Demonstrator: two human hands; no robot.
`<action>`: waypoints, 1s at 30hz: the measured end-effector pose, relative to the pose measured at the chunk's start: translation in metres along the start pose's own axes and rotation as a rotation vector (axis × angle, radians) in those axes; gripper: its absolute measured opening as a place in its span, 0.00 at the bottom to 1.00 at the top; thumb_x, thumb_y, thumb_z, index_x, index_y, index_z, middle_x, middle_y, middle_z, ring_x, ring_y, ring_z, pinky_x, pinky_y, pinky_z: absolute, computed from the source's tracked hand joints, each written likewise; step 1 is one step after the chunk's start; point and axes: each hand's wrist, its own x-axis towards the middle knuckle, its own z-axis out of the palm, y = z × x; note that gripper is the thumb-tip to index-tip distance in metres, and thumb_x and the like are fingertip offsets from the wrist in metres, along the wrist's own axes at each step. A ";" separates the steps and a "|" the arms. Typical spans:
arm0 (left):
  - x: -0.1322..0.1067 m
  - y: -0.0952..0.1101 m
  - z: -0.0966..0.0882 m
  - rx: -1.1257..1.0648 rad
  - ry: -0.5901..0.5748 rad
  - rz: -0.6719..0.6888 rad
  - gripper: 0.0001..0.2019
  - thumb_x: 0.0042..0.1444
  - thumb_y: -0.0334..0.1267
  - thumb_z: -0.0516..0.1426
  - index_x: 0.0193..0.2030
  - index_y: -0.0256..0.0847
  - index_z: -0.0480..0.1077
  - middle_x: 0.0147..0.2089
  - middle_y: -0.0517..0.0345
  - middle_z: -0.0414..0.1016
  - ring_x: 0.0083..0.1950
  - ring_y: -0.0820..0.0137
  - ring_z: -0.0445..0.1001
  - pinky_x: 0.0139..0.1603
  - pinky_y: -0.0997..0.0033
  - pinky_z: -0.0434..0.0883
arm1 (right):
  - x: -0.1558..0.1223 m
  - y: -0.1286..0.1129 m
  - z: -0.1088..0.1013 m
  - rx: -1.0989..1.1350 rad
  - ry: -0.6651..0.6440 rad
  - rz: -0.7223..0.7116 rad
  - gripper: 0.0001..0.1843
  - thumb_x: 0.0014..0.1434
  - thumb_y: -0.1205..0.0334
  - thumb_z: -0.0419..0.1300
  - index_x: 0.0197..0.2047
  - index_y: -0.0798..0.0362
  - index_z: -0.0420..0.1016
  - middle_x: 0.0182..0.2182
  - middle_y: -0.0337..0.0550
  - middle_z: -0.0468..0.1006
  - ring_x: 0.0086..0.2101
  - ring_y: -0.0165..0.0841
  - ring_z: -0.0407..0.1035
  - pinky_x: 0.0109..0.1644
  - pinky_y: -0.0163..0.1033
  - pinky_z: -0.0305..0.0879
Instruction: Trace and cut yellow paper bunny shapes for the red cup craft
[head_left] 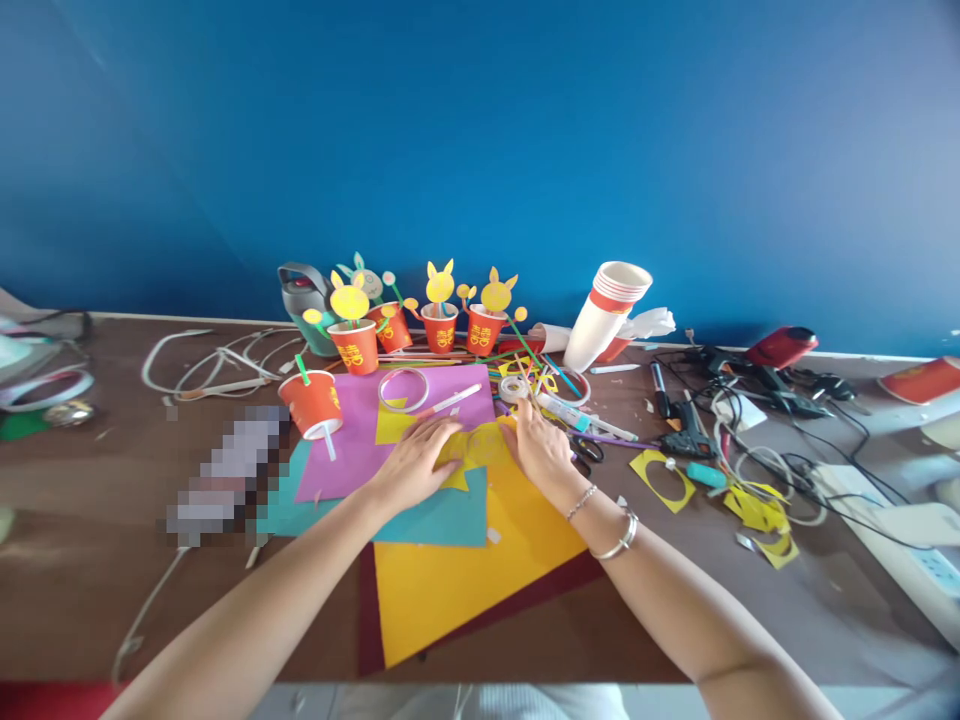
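1. A yellow paper piece [481, 450] lies between the two hands, over the stacked sheets; a faint round outline shows there.
2. The left hand [418, 458] rests flat at its left edge, thumb apart from the other fingers.
3. The right hand [541, 448] is at its right edge, fingers bent downward; whether they grip anything, I cannot tell.
4. Beneath are a purple sheet [346, 455], a teal sheet [442, 522] and a large yellow sheet [450, 600], with a dark red sheet [370, 610] lowest.
5. A white marker [450, 401] and a tape ring [382, 392] lie on the purple sheet.
6. Left of it, a tilted red paper cup [310, 402] has a green straw [302, 368].
7. Behind, four red cups [441, 330] carry paper rabbit figures [440, 285], near a leaning stack of paper cups [606, 315].
8. To the right on the bench [600, 640] are black scissors [591, 451], a black glue gun [686, 432] and yellow offcuts [643, 466].
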 end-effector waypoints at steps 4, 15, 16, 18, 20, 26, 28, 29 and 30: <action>0.000 -0.002 0.000 -0.054 0.024 -0.027 0.19 0.61 0.38 0.57 0.58 0.41 0.64 0.57 0.45 0.73 0.61 0.56 0.71 0.61 0.50 0.69 | -0.002 0.006 0.004 0.059 0.154 -0.069 0.27 0.65 0.71 0.47 0.66 0.62 0.56 0.50 0.61 0.75 0.47 0.45 0.72 0.46 0.46 0.69; -0.004 -0.029 0.004 -0.083 -0.019 -0.043 0.16 0.62 0.33 0.52 0.56 0.42 0.68 0.61 0.49 0.72 0.65 0.59 0.68 0.66 0.49 0.66 | -0.004 0.005 0.001 1.413 0.181 -0.231 0.14 0.64 0.58 0.47 0.52 0.48 0.62 0.39 0.47 0.76 0.39 0.39 0.74 0.46 0.47 0.71; -0.003 -0.028 0.004 -0.097 -0.028 -0.044 0.16 0.63 0.34 0.52 0.57 0.42 0.67 0.62 0.49 0.71 0.65 0.59 0.67 0.66 0.50 0.66 | -0.004 0.004 0.001 1.498 0.097 -0.239 0.15 0.62 0.56 0.49 0.53 0.47 0.60 0.40 0.46 0.77 0.40 0.39 0.75 0.46 0.48 0.71; -0.002 -0.023 0.005 -0.132 -0.050 -0.041 0.16 0.63 0.36 0.53 0.58 0.42 0.66 0.64 0.47 0.69 0.67 0.59 0.66 0.66 0.51 0.66 | -0.005 0.001 0.001 1.505 -0.026 -0.295 0.16 0.59 0.55 0.55 0.50 0.46 0.58 0.40 0.45 0.77 0.40 0.39 0.75 0.46 0.47 0.71; -0.001 -0.019 0.004 -0.165 -0.062 -0.034 0.16 0.64 0.36 0.52 0.57 0.41 0.66 0.65 0.47 0.67 0.68 0.59 0.63 0.67 0.50 0.65 | -0.009 0.000 0.003 1.319 -0.070 -0.374 0.16 0.57 0.56 0.60 0.45 0.46 0.58 0.41 0.46 0.76 0.40 0.38 0.75 0.44 0.45 0.71; -0.002 -0.022 0.000 -0.268 0.003 -0.031 0.17 0.63 0.28 0.48 0.56 0.39 0.68 0.64 0.46 0.68 0.68 0.62 0.63 0.67 0.52 0.65 | -0.017 0.003 0.010 0.629 -0.023 -0.531 0.09 0.60 0.61 0.55 0.43 0.51 0.61 0.32 0.46 0.74 0.30 0.38 0.71 0.36 0.43 0.67; -0.002 -0.025 0.001 -0.292 0.011 -0.034 0.18 0.61 0.28 0.50 0.57 0.41 0.68 0.63 0.48 0.69 0.68 0.62 0.64 0.68 0.52 0.65 | -0.017 0.006 0.014 0.578 -0.001 -0.518 0.08 0.61 0.64 0.53 0.44 0.51 0.61 0.29 0.44 0.74 0.29 0.39 0.71 0.34 0.42 0.66; -0.003 -0.025 0.001 -0.301 0.003 -0.033 0.18 0.61 0.29 0.51 0.57 0.42 0.68 0.63 0.49 0.70 0.68 0.61 0.64 0.68 0.51 0.64 | -0.017 0.007 0.015 0.571 0.006 -0.510 0.08 0.61 0.65 0.52 0.44 0.51 0.62 0.28 0.44 0.74 0.29 0.39 0.72 0.34 0.42 0.66; -0.003 -0.025 0.001 -0.305 -0.011 -0.032 0.18 0.61 0.31 0.53 0.57 0.43 0.68 0.63 0.50 0.70 0.68 0.61 0.64 0.68 0.50 0.64 | -0.017 0.007 0.016 0.578 0.010 -0.497 0.08 0.60 0.65 0.53 0.44 0.50 0.62 0.29 0.44 0.75 0.29 0.38 0.72 0.34 0.42 0.66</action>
